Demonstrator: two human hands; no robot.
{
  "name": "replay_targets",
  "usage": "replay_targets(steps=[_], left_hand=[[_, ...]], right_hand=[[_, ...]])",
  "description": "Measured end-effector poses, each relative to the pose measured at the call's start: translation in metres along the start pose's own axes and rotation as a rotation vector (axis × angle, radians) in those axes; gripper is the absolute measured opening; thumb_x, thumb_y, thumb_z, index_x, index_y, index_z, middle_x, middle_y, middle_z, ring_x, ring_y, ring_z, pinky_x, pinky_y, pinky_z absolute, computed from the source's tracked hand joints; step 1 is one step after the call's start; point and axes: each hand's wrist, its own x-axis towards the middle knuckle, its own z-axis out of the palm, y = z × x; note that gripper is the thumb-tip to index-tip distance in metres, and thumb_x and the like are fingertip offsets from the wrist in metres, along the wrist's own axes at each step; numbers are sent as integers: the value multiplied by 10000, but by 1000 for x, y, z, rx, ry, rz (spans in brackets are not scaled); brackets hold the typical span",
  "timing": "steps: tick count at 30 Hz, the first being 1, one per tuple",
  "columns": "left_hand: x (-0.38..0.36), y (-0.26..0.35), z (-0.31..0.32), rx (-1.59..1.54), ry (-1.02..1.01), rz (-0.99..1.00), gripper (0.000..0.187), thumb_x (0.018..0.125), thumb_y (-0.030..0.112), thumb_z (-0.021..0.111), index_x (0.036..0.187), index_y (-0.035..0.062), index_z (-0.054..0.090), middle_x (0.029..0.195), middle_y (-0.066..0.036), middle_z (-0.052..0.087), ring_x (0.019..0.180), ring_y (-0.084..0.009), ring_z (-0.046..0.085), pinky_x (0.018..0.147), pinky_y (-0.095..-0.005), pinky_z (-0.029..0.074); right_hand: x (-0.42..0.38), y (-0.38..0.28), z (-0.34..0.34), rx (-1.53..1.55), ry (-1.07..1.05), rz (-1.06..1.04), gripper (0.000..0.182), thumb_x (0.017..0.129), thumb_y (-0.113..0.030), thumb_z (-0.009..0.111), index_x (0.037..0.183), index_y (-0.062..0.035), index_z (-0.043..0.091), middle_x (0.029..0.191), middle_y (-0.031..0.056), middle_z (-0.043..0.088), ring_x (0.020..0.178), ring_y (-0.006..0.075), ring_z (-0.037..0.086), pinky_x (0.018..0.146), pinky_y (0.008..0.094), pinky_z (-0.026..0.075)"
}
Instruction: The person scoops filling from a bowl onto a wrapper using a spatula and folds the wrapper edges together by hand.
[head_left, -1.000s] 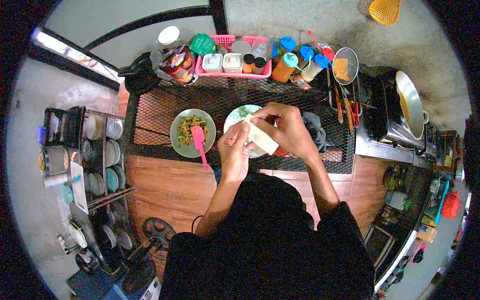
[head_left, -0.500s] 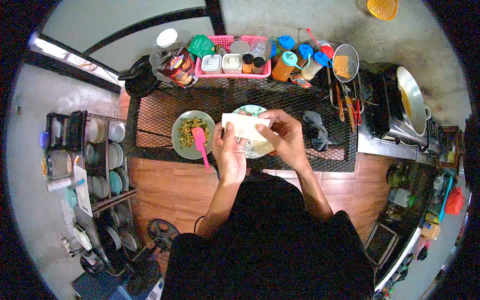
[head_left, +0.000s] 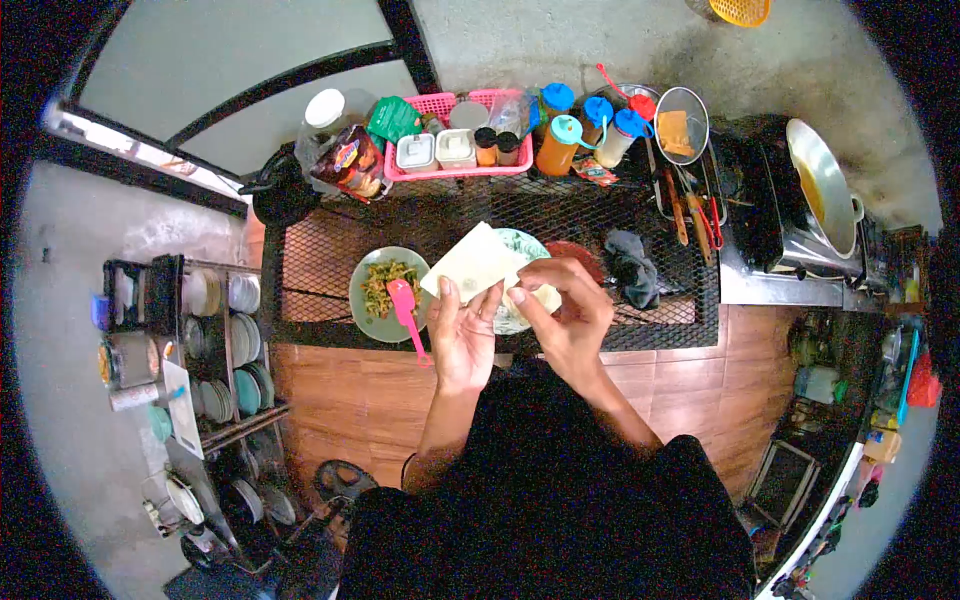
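Note:
A thin, pale square pastry wrapper [head_left: 474,264] is held up over the table, turned so that one corner points away from me. My left hand [head_left: 464,345] supports it from below, thumb on top and fingers underneath. At its right corner, my right hand [head_left: 572,318] pinches with thumb and forefinger. Behind and below the hands is a patterned plate [head_left: 522,241], partly covered, with more pale sheets [head_left: 546,298] on it. To the left stands a green bowl [head_left: 384,331] of chopped vegetable filling [head_left: 378,290], with a pink spatula [head_left: 403,304] resting in it.
A black mesh table [head_left: 320,240] carries a pink basket [head_left: 460,172] of jars and several sauce bottles [head_left: 558,152] at the back. A dark cloth or bag [head_left: 632,270] lies right. A wok [head_left: 825,190] sits on the stove at far right. A dish rack [head_left: 220,340] stands left.
The wrapper has turned from lying square to me to a diamond-like tilt. My right hand has slid from its top face to its right corner. The whole view has shifted slightly.

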Motion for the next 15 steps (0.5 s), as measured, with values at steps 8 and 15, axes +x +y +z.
replay_targets(steps=[8,15], left_hand=[[-6,-5,8,-29,-22,8,419,947,274,478,1261,5,409,1215,-165,525,1056,-261,566,908,-353,508],[-6,-6,7,11,-61,31,422,951,260,471,1262,-17,402,1225,-169,519,1067,-291,559,890,-375,518]], right_hand=[[-5,-3,2,-5,129,21,221,693,0,729,905,5,664,904,123,645,802,200,633,726,309,502],[-1,-5,0,-23,152,35,231,693,-12,731,914,-2,667,917,118,641,804,201,626,738,319,495]])
